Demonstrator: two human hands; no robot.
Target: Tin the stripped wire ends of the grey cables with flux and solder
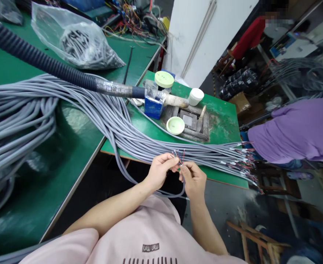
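My right hand (195, 179) is closed around the end of a grey cable (175, 195), which loops down in front of me and back toward the bundle. Thin coloured wires (181, 157) fan upward out of that end. With thumb and finger pinched, my left hand (163, 169) grips some of these wires from the left side. Just beyond my hands runs a thick bundle of grey cables (147, 146). Its far ends, at the right, show stripped coloured wires (248, 161) and small white tags.
Behind the bundle are a solder pot (188, 120), a scraper (201, 119), a pale green dish (175, 125) and a white tub (196, 96). A ribbed hose (68, 75) crosses above the cables. A person in purple (293, 132) is at the right.
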